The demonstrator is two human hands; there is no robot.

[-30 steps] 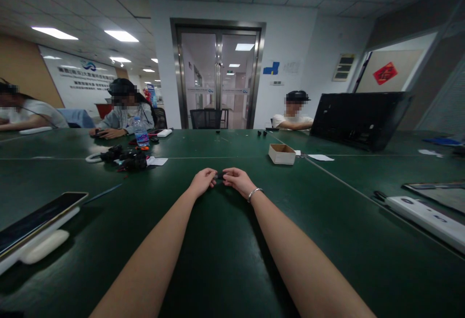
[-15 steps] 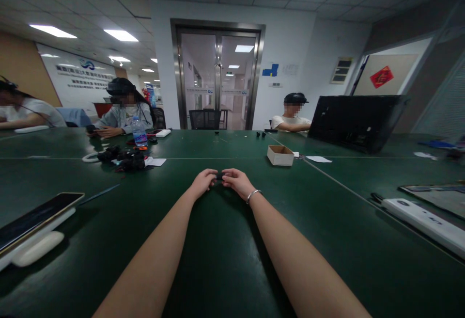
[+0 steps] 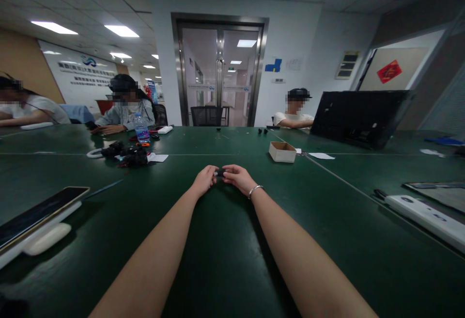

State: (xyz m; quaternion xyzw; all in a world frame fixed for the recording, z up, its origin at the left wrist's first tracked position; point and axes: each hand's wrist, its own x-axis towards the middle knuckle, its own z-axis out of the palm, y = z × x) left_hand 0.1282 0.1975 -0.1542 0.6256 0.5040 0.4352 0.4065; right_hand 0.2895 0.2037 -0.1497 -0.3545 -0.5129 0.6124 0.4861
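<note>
Both my arms stretch out over the dark green table [image 3: 225,240]. My left hand [image 3: 204,179] and my right hand [image 3: 237,177] meet fingertip to fingertip, pinched on a small black object [image 3: 219,173] held between them just above the tabletop. The object is too small to name. A thin bracelet [image 3: 255,191] circles my right wrist.
A small open cardboard box [image 3: 282,151] stands beyond my hands to the right. A pile of black parts [image 3: 127,154] and a water bottle [image 3: 140,129] lie far left. A phone [image 3: 38,211] on white cases sits near left, a white bar [image 3: 425,214] right. Three people sit at the far side.
My hands stay pinched together on the small object. The view has shifted slightly, with the hands appearing a little higher in the picture.
</note>
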